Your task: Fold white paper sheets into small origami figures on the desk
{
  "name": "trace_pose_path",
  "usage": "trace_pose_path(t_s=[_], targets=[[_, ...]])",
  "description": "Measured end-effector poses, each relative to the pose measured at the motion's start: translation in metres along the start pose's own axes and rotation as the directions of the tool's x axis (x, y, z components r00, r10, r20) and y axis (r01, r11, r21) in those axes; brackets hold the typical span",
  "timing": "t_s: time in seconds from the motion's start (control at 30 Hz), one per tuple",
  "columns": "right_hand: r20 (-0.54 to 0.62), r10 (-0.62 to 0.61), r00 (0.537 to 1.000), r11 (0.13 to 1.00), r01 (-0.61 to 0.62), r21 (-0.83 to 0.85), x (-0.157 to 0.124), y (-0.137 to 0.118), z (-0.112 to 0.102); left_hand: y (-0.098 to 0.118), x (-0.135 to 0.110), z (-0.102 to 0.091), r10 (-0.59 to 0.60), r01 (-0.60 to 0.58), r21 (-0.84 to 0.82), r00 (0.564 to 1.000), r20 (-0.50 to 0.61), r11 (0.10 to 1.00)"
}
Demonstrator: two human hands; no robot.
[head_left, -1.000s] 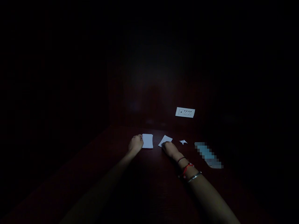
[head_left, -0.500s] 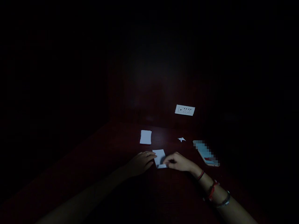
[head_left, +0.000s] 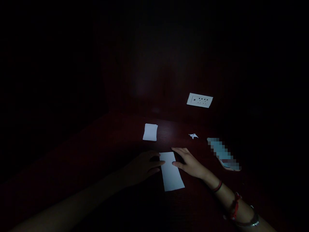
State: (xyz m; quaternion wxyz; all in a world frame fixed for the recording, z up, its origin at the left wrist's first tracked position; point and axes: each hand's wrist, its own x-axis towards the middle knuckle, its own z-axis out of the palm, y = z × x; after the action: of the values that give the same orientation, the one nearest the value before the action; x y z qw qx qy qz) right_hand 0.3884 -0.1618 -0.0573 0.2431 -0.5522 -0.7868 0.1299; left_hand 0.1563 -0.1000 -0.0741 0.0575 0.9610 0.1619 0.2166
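A white strip of paper point(head_left: 172, 175) lies lengthwise on the dark red table, its near end toward me. My left hand point(head_left: 148, 166) rests at its left edge with fingers apart, one fingertip on the paper. At the right edge, my right hand point(head_left: 189, 162) is spread, the thumb tip touching the paper and the other fingers reaching past its far right corner. Neither hand grips anything. Beyond the strip sits a stack of white paper squares point(head_left: 150, 132). Farther right is a small folded paper figure point(head_left: 193, 136).
A phone point(head_left: 223, 154) with a blurred-out screen lies on the table point(head_left: 116, 135) to the right. On the back wall is a white socket panel point(head_left: 200, 100). The surroundings are very dark, and the table's edges are hard to make out.
The paper's near end was folded up under my right fingers; now the strip lies longer and flat. My right hand has opened and moved to its far right side. The view has shifted somewhat.
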Motion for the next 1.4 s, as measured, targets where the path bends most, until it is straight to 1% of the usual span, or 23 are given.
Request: trace_pose_path(t_s=[0.13,0.3,0.4,0.5,0.57,0.6,0.67,0.73,0.8,0.87,0.97,1.2,1.27,1.4], targets=[[-0.033,0.011,0.999,0.999,-0.010,0.053,0.003,-0.002,0.001,-0.002,0.000,0.002,-0.019,0.019,0.018,1.000,0.011,1.000],[-0.053,0.049,0.997,0.992,-0.043,0.116,0.006,-0.006,0.002,-0.001,0.000,0.002,-0.001,0.001,0.061,1.000,0.010,0.998],[-0.112,0.068,0.991,0.978,-0.044,0.203,0.007,-0.008,0.004,-0.001,0.001,0.001,0.001,-0.003,0.078,1.000,0.023,0.997],[-0.170,0.123,0.978,0.943,-0.062,0.327,0.009,-0.009,0.008,-0.001,0.001,0.001,0.004,-0.006,0.089,1.000,0.022,0.996],[-0.198,0.189,0.962,0.925,-0.107,0.365,0.010,-0.011,0.011,-0.001,0.001,0.002,0.008,-0.010,0.093,1.000,0.025,0.996],[-0.216,0.218,0.952,0.929,-0.134,0.345,0.010,-0.011,0.012,-0.002,0.001,0.002,0.011,-0.014,0.095,1.000,0.028,0.995],[-0.252,0.233,0.939,0.957,-0.175,0.231,0.010,-0.013,0.013,-0.002,0.000,0.002,0.010,-0.014,0.101,0.999,0.034,0.995],[-0.236,0.189,0.953,0.980,-0.170,0.101,0.009,-0.014,0.012,-0.002,0.000,0.002,0.007,-0.011,0.103,0.999,0.037,0.995],[-0.178,0.147,0.973,0.989,-0.141,0.046,0.010,-0.015,0.011,-0.001,0.000,0.002,0.006,-0.010,0.100,0.999,0.037,0.995],[-0.148,0.147,0.978,0.989,-0.142,0.046,0.010,-0.014,0.010,-0.001,0.000,0.002,0.011,-0.014,0.094,0.999,0.033,0.995],[-0.150,0.161,0.975,0.987,-0.157,0.040,0.012,-0.014,0.010,0.000,0.001,0.001,0.019,-0.021,0.089,1.000,0.025,0.996],[-0.126,0.130,0.984,0.990,-0.136,-0.039,0.011,-0.016,0.011,0.003,0.000,-0.001,0.006,-0.005,0.099,1.000,-0.013,0.995],[-0.111,0.117,0.987,0.991,-0.122,-0.044,0.012,-0.016,0.011,0.002,0.000,0.000,0.005,-0.004,0.110,1.000,-0.005,0.994],[-0.119,0.061,0.991,0.997,-0.065,-0.034,0.012,-0.017,0.010,0.002,0.002,0.002,0.006,-0.007,0.118,1.000,0.003,0.993]])
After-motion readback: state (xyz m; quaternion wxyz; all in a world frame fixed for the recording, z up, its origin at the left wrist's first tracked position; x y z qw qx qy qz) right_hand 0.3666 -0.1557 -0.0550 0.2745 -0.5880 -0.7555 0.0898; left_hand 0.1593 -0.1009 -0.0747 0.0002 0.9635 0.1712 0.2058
